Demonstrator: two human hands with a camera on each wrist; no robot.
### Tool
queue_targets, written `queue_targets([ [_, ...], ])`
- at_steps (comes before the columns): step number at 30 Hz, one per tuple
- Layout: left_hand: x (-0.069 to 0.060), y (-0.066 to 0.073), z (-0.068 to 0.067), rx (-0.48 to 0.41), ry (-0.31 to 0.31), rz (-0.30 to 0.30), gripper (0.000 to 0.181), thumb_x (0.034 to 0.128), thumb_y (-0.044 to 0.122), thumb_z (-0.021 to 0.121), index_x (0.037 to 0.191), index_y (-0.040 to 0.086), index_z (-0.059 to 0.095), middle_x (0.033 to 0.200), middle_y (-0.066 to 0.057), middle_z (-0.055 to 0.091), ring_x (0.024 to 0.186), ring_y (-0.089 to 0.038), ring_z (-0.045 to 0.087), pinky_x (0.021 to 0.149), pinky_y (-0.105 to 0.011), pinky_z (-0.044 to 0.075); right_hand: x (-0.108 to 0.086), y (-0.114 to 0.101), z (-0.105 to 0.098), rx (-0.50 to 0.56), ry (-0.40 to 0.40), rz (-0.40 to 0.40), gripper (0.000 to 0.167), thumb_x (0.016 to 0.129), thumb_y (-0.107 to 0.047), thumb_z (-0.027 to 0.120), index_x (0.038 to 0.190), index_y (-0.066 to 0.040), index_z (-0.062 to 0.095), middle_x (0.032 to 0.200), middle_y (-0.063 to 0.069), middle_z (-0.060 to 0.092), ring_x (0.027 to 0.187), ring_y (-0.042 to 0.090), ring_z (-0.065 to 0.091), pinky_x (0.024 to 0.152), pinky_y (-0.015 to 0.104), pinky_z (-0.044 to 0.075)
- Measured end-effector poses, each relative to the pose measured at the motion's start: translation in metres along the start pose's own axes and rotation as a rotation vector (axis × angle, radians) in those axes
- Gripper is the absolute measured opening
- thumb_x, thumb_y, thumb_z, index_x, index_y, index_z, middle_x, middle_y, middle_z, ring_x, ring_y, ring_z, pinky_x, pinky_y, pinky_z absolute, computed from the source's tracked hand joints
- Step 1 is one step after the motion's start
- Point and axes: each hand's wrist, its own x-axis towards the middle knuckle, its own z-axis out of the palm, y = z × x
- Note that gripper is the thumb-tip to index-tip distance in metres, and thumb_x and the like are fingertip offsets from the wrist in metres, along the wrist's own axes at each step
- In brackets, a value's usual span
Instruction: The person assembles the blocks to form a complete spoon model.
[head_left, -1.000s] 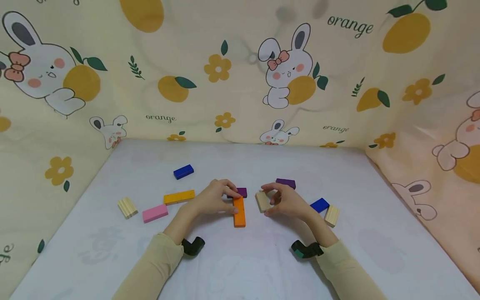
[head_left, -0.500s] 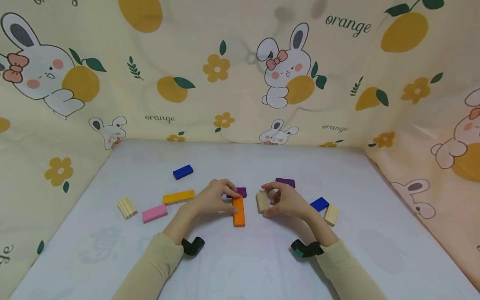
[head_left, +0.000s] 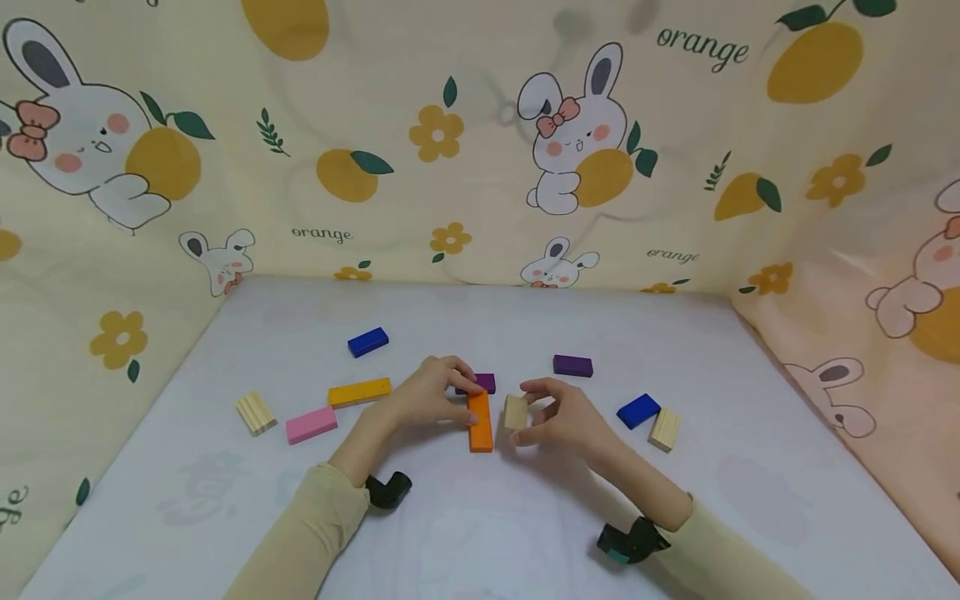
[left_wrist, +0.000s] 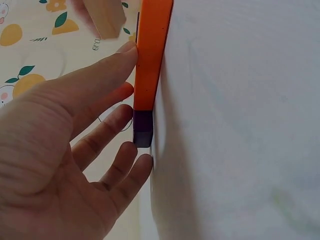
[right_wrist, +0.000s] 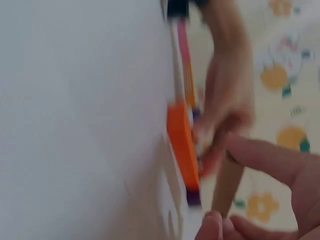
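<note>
Wooden block, head view: raised off the white table (head_left: 487, 525), just right of the orange block (head_left: 480, 423).
Right hand (head_left: 566, 418): grasps the wooden block (head_left: 515, 412) between thumb and fingers.
Left hand (head_left: 426, 398): loose, thumb and forefinger touching the orange block, clasping nothing.
Purple block (head_left: 486, 383): lies crosswise at the orange block's far end, partly behind the left hand.
Left side: a yellow block (head_left: 360, 392), pink block (head_left: 312, 426), dark blue block (head_left: 368, 342) and ridged block (head_left: 256, 414).
Right side: a second purple block (head_left: 573, 366), well behind a bright blue block (head_left: 638, 411).
Left wrist view: fingers relaxed, thumb tip against the orange block; the wooden block shows at the upper edge.
Right wrist view: blurred; the right hand pinches the wooden block, apart from the table.
</note>
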Motion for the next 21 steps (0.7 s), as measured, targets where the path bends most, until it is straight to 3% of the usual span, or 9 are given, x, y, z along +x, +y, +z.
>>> queue_targets([
  [3, 0.0, 0.0, 0.0, 0.003, 0.004, 0.0, 0.04, 0.0808, 0.031, 0.083, 0.118, 0.019, 0.074, 0.12, 0.008, 0.055, 0.115, -0.02, 0.042, 0.097, -0.039, 0.037, -0.015, -0.003, 0.005, 0.087, -0.017, 0.049, 0.074, 0.064, -0.015, 0.094, 0.13, -0.011, 0.061, 0.109, 0.003, 0.061, 0.082, 0.024, 0.056, 0.068, 0.031, 0.051],
  [6, 0.0, 0.0, 0.0, 0.006, 0.007, -0.001, 0.04, 0.0807, 0.032, 0.083, 0.118, 0.019, 0.074, 0.12, 0.008, 0.055, 0.115, -0.02, 0.042, 0.097, -0.038, 0.037, -0.028, -0.003, 0.01, 0.112, -0.048, 0.044, 0.076, 0.063, -0.012, 0.094, 0.131, -0.009, 0.059, 0.11, 0.004, 0.06, 0.081, 0.023, 0.056, 0.068, 0.03, 0.052],
  [12, 0.001, 0.001, 0.0, -0.003, 0.001, -0.017, 0.04, 0.0814, 0.032, 0.083, 0.119, 0.021, 0.074, 0.122, 0.009, 0.055, 0.117, -0.02, 0.041, 0.099, -0.04, 0.036, -0.045, 0.004, 0.019, 0.074, -0.158, -0.03, 0.075, 0.064, -0.008, 0.093, 0.129, -0.004, 0.056, 0.108, 0.005, 0.058, 0.075, 0.021, 0.056, 0.066, 0.025, 0.051],
  [21, 0.001, -0.001, 0.002, -0.014, 0.005, -0.041, 0.039, 0.0812, 0.031, 0.083, 0.118, 0.021, 0.074, 0.122, 0.008, 0.055, 0.117, -0.021, 0.04, 0.099, -0.04, 0.038, -0.047, 0.002, 0.031, 0.04, -0.192, -0.118, 0.073, 0.064, -0.002, 0.092, 0.128, -0.002, 0.056, 0.111, 0.006, 0.06, 0.074, 0.021, 0.058, 0.068, 0.025, 0.052],
])
